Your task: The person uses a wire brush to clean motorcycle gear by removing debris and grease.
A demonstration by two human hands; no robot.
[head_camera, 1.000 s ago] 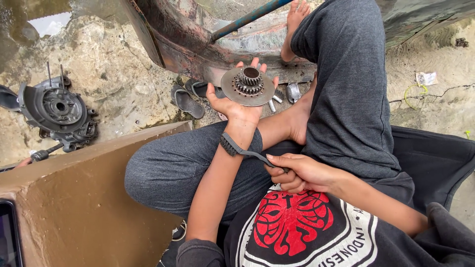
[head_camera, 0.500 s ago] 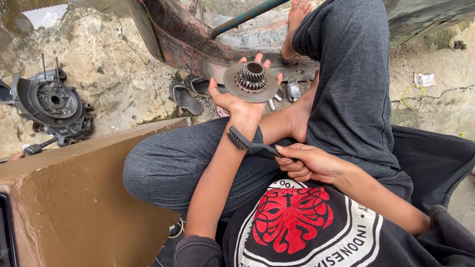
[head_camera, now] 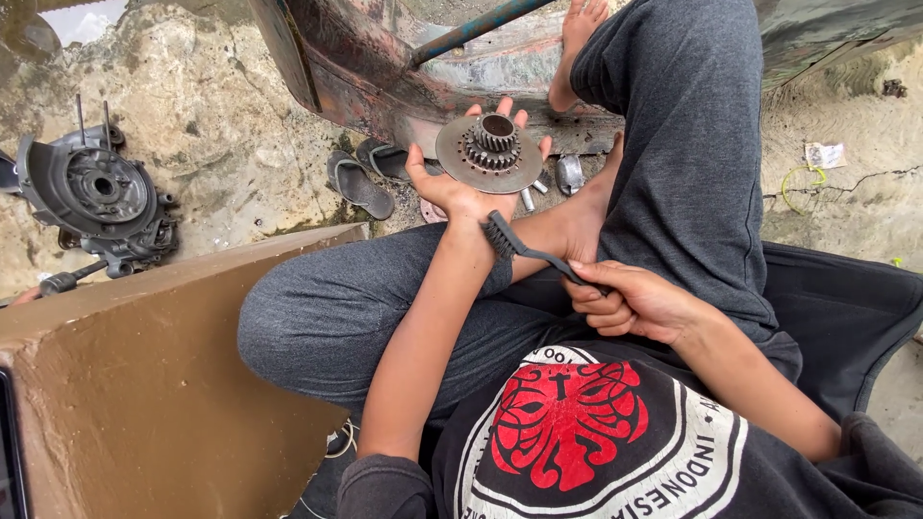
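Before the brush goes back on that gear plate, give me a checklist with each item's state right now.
1. Round gear plate supported: ok, it lies flat on the left hand, fingers showing past its far rim.
2. Toothed hub facing up for brushing: ok.
3. Brush gripped: ok, the right hand is closed on its handle.
4. Bristles on the plate: not ok, the brush head sits by the left wrist, below the plate.
5. Plate clean: cannot tell, the surface looks dull and grimy but detail is too fine.
6. Loose small metal parts on the ground under the plate: ok, lying apart from both hands.
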